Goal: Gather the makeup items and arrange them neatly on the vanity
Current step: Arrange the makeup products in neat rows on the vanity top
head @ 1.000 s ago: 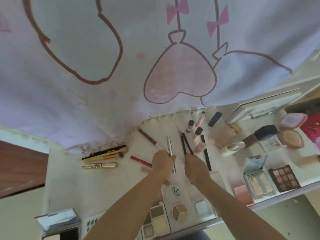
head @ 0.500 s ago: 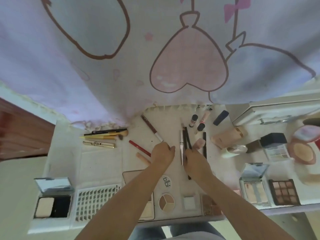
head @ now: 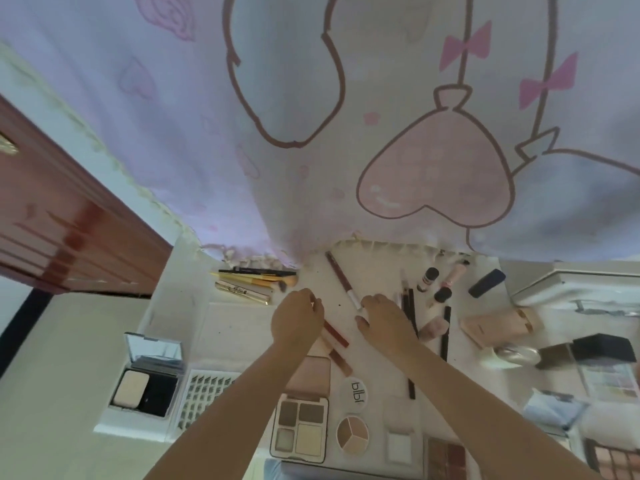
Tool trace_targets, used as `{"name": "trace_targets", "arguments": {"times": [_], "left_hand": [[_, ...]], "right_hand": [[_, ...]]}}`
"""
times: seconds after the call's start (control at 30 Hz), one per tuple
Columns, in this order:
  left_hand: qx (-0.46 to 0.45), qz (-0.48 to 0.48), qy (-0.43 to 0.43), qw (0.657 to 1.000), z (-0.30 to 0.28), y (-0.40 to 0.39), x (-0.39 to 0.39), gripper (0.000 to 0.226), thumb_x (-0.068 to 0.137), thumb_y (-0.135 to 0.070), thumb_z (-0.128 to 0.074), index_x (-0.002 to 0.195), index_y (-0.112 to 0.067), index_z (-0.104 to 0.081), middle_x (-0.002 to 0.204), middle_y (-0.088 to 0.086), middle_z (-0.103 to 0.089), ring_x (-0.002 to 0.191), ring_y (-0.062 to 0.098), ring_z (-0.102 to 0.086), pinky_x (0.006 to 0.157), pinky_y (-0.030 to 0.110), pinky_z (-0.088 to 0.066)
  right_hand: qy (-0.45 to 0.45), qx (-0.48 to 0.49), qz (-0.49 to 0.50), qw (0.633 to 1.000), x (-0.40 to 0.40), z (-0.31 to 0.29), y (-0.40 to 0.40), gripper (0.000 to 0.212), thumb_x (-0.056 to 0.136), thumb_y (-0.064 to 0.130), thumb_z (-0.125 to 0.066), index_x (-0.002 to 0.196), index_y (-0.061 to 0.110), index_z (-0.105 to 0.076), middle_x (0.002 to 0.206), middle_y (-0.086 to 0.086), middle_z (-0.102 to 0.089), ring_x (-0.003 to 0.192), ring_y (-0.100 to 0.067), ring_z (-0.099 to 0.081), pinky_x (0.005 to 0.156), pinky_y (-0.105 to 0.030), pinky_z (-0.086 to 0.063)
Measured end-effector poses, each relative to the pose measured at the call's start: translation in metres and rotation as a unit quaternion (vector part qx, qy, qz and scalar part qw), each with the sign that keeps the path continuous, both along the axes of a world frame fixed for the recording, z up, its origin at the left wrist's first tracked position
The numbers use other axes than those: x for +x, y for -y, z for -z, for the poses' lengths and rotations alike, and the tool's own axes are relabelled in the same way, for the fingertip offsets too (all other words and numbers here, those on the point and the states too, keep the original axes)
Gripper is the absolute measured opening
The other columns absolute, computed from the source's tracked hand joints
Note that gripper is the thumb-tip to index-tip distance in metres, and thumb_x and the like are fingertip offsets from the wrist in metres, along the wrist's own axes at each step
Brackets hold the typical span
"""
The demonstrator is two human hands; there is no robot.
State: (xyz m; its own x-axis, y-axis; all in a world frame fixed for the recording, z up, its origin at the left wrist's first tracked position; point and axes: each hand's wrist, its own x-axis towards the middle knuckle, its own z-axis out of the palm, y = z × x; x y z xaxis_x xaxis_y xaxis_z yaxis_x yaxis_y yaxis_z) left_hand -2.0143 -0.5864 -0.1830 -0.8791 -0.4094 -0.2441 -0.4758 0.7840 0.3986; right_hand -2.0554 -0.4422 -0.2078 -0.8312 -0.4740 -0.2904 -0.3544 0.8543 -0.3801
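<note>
Makeup lies scattered on the white vanity top [head: 239, 327]. My left hand [head: 298, 320] has its fingers curled over the upper end of a red pencil [head: 337, 337], which sticks out from under it toward the lower right. My right hand [head: 384, 318] pinches the white end of a long brown liner pencil [head: 337, 275] that slants up toward the curtain. A silver tube [head: 402, 299] and two black pencils [head: 411, 306] lie just right of my right hand, untouched.
Yellow brushes and a gold tube [head: 252, 282] lie at the left, small bottles [head: 429, 278] and a navy tube [head: 486, 282] at the right. An open compact [head: 149, 386], lash tray [head: 204, 393], eyeshadow quad [head: 301, 427] and round palette [head: 352, 434] line the front edge. A patterned curtain [head: 311, 133] hangs behind.
My right hand let go of the silver tube beside the black pencils and moved left to the brown liner. My left hand shifted left onto the red pencil. The view swung left.
</note>
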Motion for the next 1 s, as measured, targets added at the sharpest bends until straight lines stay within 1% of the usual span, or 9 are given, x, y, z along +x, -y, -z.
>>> {"name": "trace_targets", "arguments": {"times": [0.2,0.4,0.5,0.57,0.7,0.77,0.83,0.93,1.0], "left_hand": [[-0.045,-0.015,0.005,0.999,-0.002,0.032,0.021,0.030,0.093,-0.024,-0.041,0.117,-0.011,-0.056,0.117,0.007,-0.057,0.105,0.023,-0.056,0.082,0.029,-0.044],[-0.089,0.038,0.001,0.995,0.000,0.048,0.028,0.038,0.093,-0.022,-0.043,0.131,-0.019,-0.045,0.131,0.003,-0.049,0.120,0.023,-0.043,0.091,0.030,-0.042],[-0.125,0.128,-0.031,0.983,-0.006,0.053,0.019,0.046,0.093,-0.030,-0.043,0.137,-0.022,-0.034,0.141,0.001,-0.039,0.131,0.022,-0.031,0.105,0.029,-0.032],[-0.147,0.206,-0.060,0.966,-0.014,0.055,0.011,0.051,0.093,-0.038,-0.040,0.140,-0.020,-0.029,0.144,0.001,-0.034,0.134,0.018,-0.027,0.110,0.028,-0.023],[-0.093,0.279,-0.125,0.948,-0.037,0.053,-0.004,0.036,0.096,-0.033,-0.036,0.124,-0.015,-0.048,0.124,0.000,-0.054,0.115,0.015,-0.049,0.093,0.019,-0.034],[-0.087,0.304,-0.205,0.926,-0.063,0.047,-0.013,0.029,0.092,-0.027,-0.044,0.100,-0.008,-0.063,0.095,0.004,-0.066,0.087,0.017,-0.063,0.071,0.018,-0.045],[-0.123,0.322,-0.286,0.894,-0.086,0.042,-0.021,0.026,0.084,-0.027,-0.050,0.080,-0.008,-0.067,0.071,0.001,-0.066,0.062,0.015,-0.065,0.051,0.018,-0.046],[-0.105,0.312,-0.249,0.911,-0.123,0.036,-0.036,0.030,0.094,-0.037,-0.041,0.095,-0.013,-0.058,0.083,-0.001,-0.061,0.074,0.017,-0.059,0.061,0.025,-0.042],[-0.101,0.314,-0.272,0.904,-0.137,0.037,-0.046,0.031,0.094,-0.042,-0.035,0.091,-0.016,-0.054,0.073,-0.006,-0.054,0.065,0.014,-0.051,0.057,0.025,-0.037]], "right_hand": [[0.006,0.042,0.047,0.998,-0.016,0.009,0.036,0.031,0.094,0.015,-0.040,0.123,0.004,-0.041,0.124,-0.015,-0.046,0.112,-0.027,-0.048,0.089,-0.030,-0.042],[0.031,0.014,0.042,0.999,-0.020,0.003,0.036,0.026,0.095,0.012,-0.036,0.114,0.002,-0.049,0.117,-0.015,-0.050,0.104,-0.027,-0.052,0.076,-0.026,-0.037],[0.034,-0.038,0.014,0.999,-0.023,-0.020,0.028,0.027,0.097,0.018,-0.034,0.106,0.001,-0.053,0.102,-0.014,-0.053,0.088,-0.023,-0.050,0.067,-0.022,-0.029],[0.041,-0.084,-0.004,0.996,-0.024,-0.044,0.024,0.028,0.097,0.019,-0.033,0.097,0.002,-0.055,0.079,-0.005,-0.049,0.068,-0.015,-0.043,0.056,-0.022,-0.026],[0.061,-0.164,0.022,0.984,-0.019,-0.094,0.021,0.033,0.098,0.019,-0.031,0.066,0.017,-0.038,0.059,0.005,-0.036,0.051,-0.008,-0.034,0.050,-0.021,-0.031],[0.034,-0.217,0.098,0.971,-0.017,-0.117,0.020,0.036,0.098,0.021,-0.031,0.062,0.020,-0.032,0.058,0.004,-0.035,0.051,-0.008,-0.034,0.050,-0.016,-0.033],[-0.016,-0.259,0.165,0.952,-0.018,-0.139,0.021,0.035,0.098,0.024,-0.030,0.066,0.014,-0.035,0.058,0.003,-0.036,0.054,-0.010,-0.037,0.053,-0.021,-0.031],[-0.069,-0.307,0.221,0.923,-0.026,-0.168,0.023,0.026,0.097,0.017,-0.034,0.074,0.008,-0.041,0.060,0.003,-0.037,0.059,-0.016,-0.039,0.050,-0.023,-0.027],[-0.107,-0.367,0.236,0.893,-0.028,-0.187,0.022,0.026,0.094,0.012,-0.036,0.069,0.017,-0.041,0.058,0.004,-0.038,0.052,-0.009,-0.037,0.043,-0.014,-0.032]]}}
